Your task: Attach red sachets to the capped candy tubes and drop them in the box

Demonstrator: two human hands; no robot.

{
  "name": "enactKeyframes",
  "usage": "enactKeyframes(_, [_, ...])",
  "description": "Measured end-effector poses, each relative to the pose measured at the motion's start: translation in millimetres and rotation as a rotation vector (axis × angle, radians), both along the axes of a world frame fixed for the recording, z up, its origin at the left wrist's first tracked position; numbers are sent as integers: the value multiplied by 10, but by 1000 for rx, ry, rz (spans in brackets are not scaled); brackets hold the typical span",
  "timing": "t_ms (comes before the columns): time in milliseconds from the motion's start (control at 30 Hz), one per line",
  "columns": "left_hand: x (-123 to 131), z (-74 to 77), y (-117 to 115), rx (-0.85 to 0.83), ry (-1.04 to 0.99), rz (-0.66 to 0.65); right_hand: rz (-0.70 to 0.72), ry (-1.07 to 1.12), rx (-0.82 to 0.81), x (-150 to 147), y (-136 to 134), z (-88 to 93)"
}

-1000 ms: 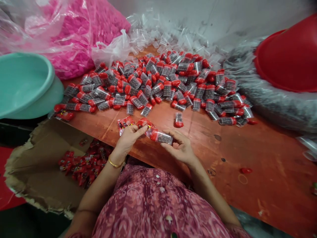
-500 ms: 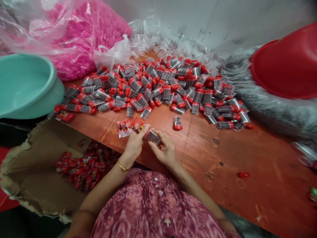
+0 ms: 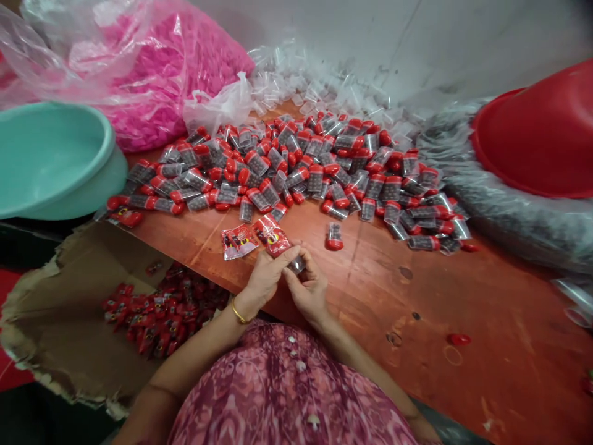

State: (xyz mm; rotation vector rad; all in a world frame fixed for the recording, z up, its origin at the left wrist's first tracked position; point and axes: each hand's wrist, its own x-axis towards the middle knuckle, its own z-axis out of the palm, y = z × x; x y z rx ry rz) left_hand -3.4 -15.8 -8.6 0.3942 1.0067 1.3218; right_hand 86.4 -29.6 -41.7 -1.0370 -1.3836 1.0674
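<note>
Fingers closed, my left hand (image 3: 267, 275) grips a red printed packet (image 3: 272, 236) that points away from me over the table edge. My right hand (image 3: 309, 289) is shut on a small clear tube of dark beads (image 3: 297, 264). The tube's far part lies against or inside the packet; fingers hide which. Another red printed packet (image 3: 239, 241) lies flat on the table just left of the held one. One red-capped bead tube (image 3: 334, 236) stands apart, beyond my right hand.
A wide heap of red-capped tubes (image 3: 315, 179) covers the table's middle, with clear empty tubes (image 3: 319, 77) behind. Left are a teal basin (image 3: 109, 179), a pink-filled bag (image 3: 162, 74) and a carton (image 3: 55, 334) holding red packets. A red tub (image 3: 542, 136) rests on a bag at right.
The held packet now shows more fully beyond my left fingers, and less of the bead tube is visible. My hands have come closer together. The view has shifted slightly.
</note>
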Motion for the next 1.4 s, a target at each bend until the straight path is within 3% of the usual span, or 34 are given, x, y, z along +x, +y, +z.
enactKeyframes(100, [5,5,-2,81,75,-47,-10,53,-32,4,30,22])
enactKeyframes(200, [-11,-18,-9,122,67,6,7,45,-25,51,60,53])
enactKeyframes(433, [-94,-72,0,91,223,-39,24,-231,134,156,47,46])
enactKeyframes(500, [-96,-21,13,89,199,-30,34,-244,145,155,36,50])
enactKeyframes(633, [-34,94,50,42,54,114,0,-313,186,128,4,86])
enactKeyframes(700, [2,118,70,-13,13,100,-19,-360,208,117,-11,107])
enactKeyframes(867, [45,101,87,-37,22,-51,-37,-223,78,88,-29,92])
enactKeyframes(1100, [21,13,24,74,119,-42,-39,67,-92,-3,3,67])
enactKeyframes(1200, [-1,-46,13,99,109,23,-54,49,-90,8,25,83])
enactKeyframes(1400, [40,-39,-35,65,222,-1,-76,-220,29,114,26,129])
